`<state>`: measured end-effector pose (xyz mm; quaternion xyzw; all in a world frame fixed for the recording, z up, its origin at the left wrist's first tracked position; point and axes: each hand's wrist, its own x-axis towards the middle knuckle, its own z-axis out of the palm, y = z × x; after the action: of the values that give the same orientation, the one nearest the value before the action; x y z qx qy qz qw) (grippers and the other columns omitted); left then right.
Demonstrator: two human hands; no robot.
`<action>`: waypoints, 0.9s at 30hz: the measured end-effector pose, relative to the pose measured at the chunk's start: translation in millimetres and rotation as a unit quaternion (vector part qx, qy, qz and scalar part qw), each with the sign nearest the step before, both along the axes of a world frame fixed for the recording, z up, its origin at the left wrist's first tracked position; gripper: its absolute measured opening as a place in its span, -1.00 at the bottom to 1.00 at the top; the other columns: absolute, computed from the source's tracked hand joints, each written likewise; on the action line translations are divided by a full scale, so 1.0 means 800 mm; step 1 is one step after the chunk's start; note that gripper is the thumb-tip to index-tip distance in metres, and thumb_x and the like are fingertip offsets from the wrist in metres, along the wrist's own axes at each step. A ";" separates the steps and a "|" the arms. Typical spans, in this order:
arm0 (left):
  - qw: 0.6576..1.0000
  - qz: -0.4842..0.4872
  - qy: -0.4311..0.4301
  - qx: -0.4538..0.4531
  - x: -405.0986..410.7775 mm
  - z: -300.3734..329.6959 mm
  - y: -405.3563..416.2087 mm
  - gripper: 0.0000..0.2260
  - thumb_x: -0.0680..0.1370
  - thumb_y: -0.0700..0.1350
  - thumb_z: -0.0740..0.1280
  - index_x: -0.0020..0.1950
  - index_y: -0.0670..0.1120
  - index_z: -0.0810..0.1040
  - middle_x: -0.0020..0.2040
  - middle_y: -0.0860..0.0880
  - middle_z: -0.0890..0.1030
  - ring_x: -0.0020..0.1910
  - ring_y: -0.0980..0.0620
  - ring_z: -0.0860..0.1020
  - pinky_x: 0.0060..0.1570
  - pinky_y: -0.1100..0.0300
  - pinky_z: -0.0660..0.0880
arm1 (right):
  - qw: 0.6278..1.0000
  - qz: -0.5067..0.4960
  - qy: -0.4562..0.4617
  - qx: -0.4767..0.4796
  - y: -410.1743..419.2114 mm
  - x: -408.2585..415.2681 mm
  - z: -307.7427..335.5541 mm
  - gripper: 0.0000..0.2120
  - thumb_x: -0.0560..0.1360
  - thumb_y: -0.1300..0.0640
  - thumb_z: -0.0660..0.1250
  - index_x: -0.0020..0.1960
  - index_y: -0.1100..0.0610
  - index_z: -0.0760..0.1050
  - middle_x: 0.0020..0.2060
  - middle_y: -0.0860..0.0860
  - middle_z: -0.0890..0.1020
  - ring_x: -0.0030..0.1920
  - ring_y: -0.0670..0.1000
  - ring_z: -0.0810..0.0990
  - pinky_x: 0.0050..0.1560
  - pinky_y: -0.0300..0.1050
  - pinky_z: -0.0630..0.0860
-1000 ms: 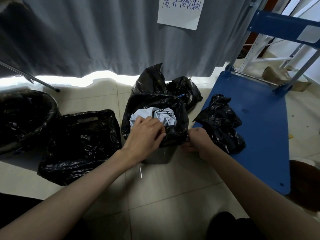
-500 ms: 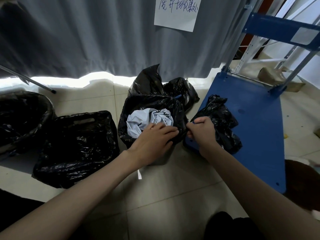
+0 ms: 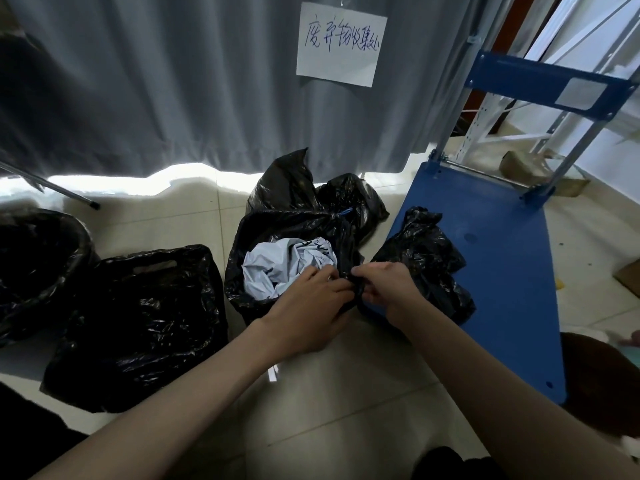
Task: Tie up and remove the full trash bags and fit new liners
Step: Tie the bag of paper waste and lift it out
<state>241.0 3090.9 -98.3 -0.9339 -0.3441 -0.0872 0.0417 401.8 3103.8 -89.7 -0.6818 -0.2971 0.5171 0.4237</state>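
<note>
Pale floor tiles (image 3: 346, 393) run up to a grey curtain (image 3: 156, 81) with a handwritten paper sign (image 3: 341, 45) fixed to it, and daylight shows under the curtain's hem. At the middle of the floor stands a small bin lined with a full black trash bag (image 3: 242, 251), its mouth open and stuffed with crumpled white paper (image 3: 287, 265). Both hands meet at the near right edge of that bag's rim. The left hand (image 3: 308, 313) lies over the rim with its fingers curled down and pinching the black plastic. The right hand (image 3: 388, 285) is touching fingertips with it, thumb and fingers pressed together on a gathered bit of the same rim. Behind the bin lies another black bag (image 3: 311, 188), bunched up on the tiles. Just to the right, a crumpled black bag (image 3: 433, 258) rests on the deck of a blue platform cart (image 3: 502, 278), whose handle frame rises toward the upper right. To the left of the middle bin sits a square bin (image 3: 145, 320) covered in a black liner, a handle slot showing through its wall, and further left a round bin (image 3: 34, 265) also lined in black. A dark metal pole (image 3: 52, 187) slants down to the floor near the left edge
</note>
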 end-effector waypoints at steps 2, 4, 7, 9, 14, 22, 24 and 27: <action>1.000 -0.002 -0.002 0.003 0.000 0.000 0.002 -0.66 0.54 0.11 0.05 0.07 0.08 0.59 0.06 0.16 0.58 0.10 0.02 0.42 0.02 0.12 0.28 | 1.000 0.001 -0.008 -0.015 0.006 -0.004 0.001 -0.96 0.45 0.31 0.41 -0.13 0.27 0.56 -0.43 0.12 0.42 -0.47 0.01 0.37 -0.50 -0.19 0.31; 1.000 -0.007 -0.005 0.005 0.001 0.001 0.005 -0.69 0.54 0.11 0.08 0.04 0.09 0.59 0.02 0.17 0.57 0.09 0.03 0.41 0.02 0.13 0.27 | 1.000 -0.008 0.007 -0.024 0.013 -0.004 0.006 -0.94 0.43 0.30 0.37 -0.14 0.21 0.50 -0.33 0.15 0.40 -0.35 0.05 0.36 -0.44 -0.15 0.28; 1.000 -0.008 -0.004 -0.014 0.004 0.007 0.008 -0.64 0.52 0.15 0.05 0.00 0.07 0.60 -0.01 0.16 0.58 0.08 0.03 0.41 0.04 0.13 0.27 | 0.999 -0.032 -0.003 -0.022 0.017 0.001 0.009 -0.90 0.44 0.31 0.34 -0.13 0.16 0.44 -0.26 0.14 0.38 -0.33 0.04 0.32 -0.46 -0.18 0.23; 0.999 0.012 -0.029 -0.030 0.006 0.015 0.012 -0.62 0.51 0.18 0.06 0.02 0.04 0.58 0.00 0.13 0.56 0.08 0.03 0.42 0.07 0.12 0.32 | 0.999 -0.049 -0.004 -0.023 0.018 0.005 0.008 -0.90 0.44 0.33 0.33 -0.17 0.19 0.44 -0.31 0.15 0.38 -0.40 0.03 0.29 -0.51 -0.20 0.20; 0.990 0.067 -0.073 -0.102 0.015 0.026 0.026 -0.53 0.55 0.18 0.16 0.41 0.03 0.37 0.39 0.10 0.41 0.37 0.05 0.31 0.34 0.09 0.23 | 0.994 -0.091 -0.065 -0.007 0.028 0.003 0.003 -0.92 0.44 0.26 0.35 -0.12 0.28 0.58 -0.26 0.19 0.59 -0.36 0.10 0.49 -0.36 -0.04 0.44; 0.978 0.031 0.086 -0.189 0.021 0.040 0.060 -0.47 0.60 0.28 0.02 0.31 -0.07 0.47 0.32 -0.06 0.50 0.41 -0.08 0.30 0.40 0.00 0.17 | 0.983 -0.055 -0.172 0.017 0.051 0.008 0.040 -0.77 0.53 0.19 0.30 -0.30 0.12 0.40 -0.30 0.05 0.52 -0.20 0.08 0.51 -0.08 0.00 0.53; 0.978 0.023 0.125 -0.168 0.011 0.067 0.086 -0.42 0.59 0.31 -0.01 0.42 -0.02 0.41 0.39 -0.03 0.47 0.43 -0.07 0.31 0.43 -0.03 0.17 | 0.986 -0.021 -0.165 -0.015 0.061 0.014 0.049 -0.79 0.51 0.24 0.30 -0.29 0.17 0.39 -0.30 0.13 0.52 -0.26 0.11 0.50 -0.21 -0.03 0.54; 0.977 0.025 0.176 -0.114 -0.012 0.107 0.123 -0.45 0.60 0.28 0.04 0.47 0.00 0.37 0.42 -0.02 0.45 0.41 -0.07 0.35 0.41 -0.04 0.21 | 0.983 0.053 -0.170 -0.048 0.075 0.016 0.066 -0.80 0.46 0.34 0.29 -0.28 0.17 0.35 -0.29 0.18 0.47 -0.26 0.16 0.52 -0.23 0.05 0.59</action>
<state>231.2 3189.7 -12.9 -0.9244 -0.3621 0.1196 -0.0024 414.7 3163.6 -36.9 -0.7624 -0.3752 0.4292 0.3063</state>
